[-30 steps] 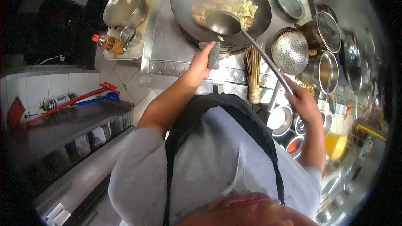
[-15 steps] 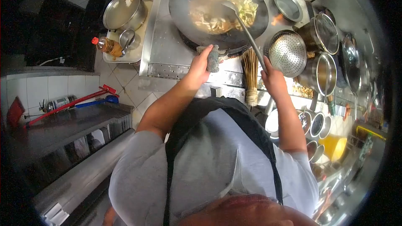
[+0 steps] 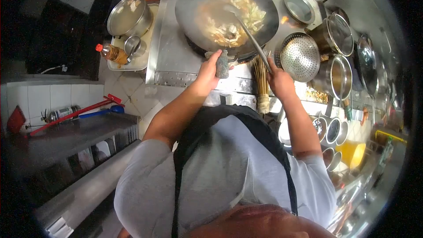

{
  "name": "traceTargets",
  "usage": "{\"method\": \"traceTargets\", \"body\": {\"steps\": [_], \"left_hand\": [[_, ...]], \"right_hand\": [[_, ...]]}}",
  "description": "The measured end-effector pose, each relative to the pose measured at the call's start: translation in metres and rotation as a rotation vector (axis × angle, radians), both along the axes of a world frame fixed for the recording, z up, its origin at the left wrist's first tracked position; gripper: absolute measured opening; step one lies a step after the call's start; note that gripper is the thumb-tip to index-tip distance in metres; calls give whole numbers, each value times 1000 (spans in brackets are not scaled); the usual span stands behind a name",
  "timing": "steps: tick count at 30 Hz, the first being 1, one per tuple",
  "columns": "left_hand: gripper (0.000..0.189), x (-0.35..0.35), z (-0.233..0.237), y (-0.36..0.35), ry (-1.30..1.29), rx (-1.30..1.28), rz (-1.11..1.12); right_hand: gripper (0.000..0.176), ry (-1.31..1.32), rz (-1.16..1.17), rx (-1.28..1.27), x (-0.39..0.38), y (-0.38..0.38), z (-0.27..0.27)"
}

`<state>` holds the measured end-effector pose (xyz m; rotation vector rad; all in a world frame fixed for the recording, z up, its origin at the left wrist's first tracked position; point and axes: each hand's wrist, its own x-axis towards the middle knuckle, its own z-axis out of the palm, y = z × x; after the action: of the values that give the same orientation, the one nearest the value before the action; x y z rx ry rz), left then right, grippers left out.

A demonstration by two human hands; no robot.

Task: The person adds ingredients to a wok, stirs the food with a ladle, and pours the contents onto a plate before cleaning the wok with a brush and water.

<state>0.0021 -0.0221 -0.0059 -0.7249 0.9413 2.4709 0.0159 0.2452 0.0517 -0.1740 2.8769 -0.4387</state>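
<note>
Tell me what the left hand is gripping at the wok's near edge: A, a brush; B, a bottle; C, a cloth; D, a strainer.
C: the left hand is closed on a grey cloth at the near rim of the wok, while the right hand holds the ladle.

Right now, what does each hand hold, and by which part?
The left hand grips the wok's near rim through a cloth; the right hand holds the ladle by its handle's end.
</note>
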Motion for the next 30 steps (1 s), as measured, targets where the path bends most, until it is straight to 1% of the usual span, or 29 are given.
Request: {"method": "traceTargets", "body": {"steps": [4, 6, 8, 9, 11, 12, 14, 15, 17, 18, 19, 20, 21, 23, 24, 26, 27, 28, 29, 30], "left_hand": [[35, -2, -4, -2, -14, 14, -21], [34, -2, -4, -1, -20, 26, -11], [34, -1, -2, -1, -26, 38, 8], [34, 1, 2, -2, -22, 15, 7], [34, 3, 8, -3, -16, -10, 8], [34, 3, 9, -4, -17, -14, 0], [34, 2, 7, -4, -17, -17, -6], [34, 1, 2, -4, -15, -22, -3], [35, 1, 1, -5, -12, -25, 5], [35, 1, 4, -5, -16, -21, -8], [35, 1, 5, -5, -21, -15, -24], [35, 0, 5, -3, -22, -13, -24], [33, -2, 5, 0, -12, -5, 8], [32, -8, 3, 5, 0, 8, 36], [29, -11, 1, 6, -33, 3, 25], [26, -15, -10, 9, -66, -4, 12], [23, -18, -22, 10, -70, -15, 29], [19, -18, -24, 11, -76, -25, 45], [19, -15, -25, 12, -76, -25, 42], [18, -14, -20, 13, -65, -65, 26]], "right_hand": [[56, -30, 10, -82, 6, 5, 28], [55, -39, 4, -106, 8, 7, 29], [57, 72, -118, -130, 7, 1, 22], [57, 70, -111, -130, 4, -4, 23], [60, 56, -274, -156, -7, -15, 27], [60, 57, -271, -156, -10, -14, 23], [61, 26, -305, -264, -16, -7, 11], [61, 29, -300, -264, -15, 0, 13], [58, -137, -243, -419, 0, 13, 21], [58, -136, -239, -418, 8, 14, 38], [57, -210, -251, -400, 19, 14, 65], [57, -282, -264, -382, 27, 15, 79], [57, -282, -265, -379, 32, 20, 72], [59, 15, -152, -343, 38, 31, 47], [59, 15, -156, -341, 33, 27, 43], [61, 37, -252, -209, 6, 6, 37], [60, 18, -307, -183, -10, -6, 35], [60, -3, -363, -157, -24, -14, 33], [60, -3, -365, -157, -34, -17, 27], [61, 31, -314, -152, -45, -18, 17]]}}
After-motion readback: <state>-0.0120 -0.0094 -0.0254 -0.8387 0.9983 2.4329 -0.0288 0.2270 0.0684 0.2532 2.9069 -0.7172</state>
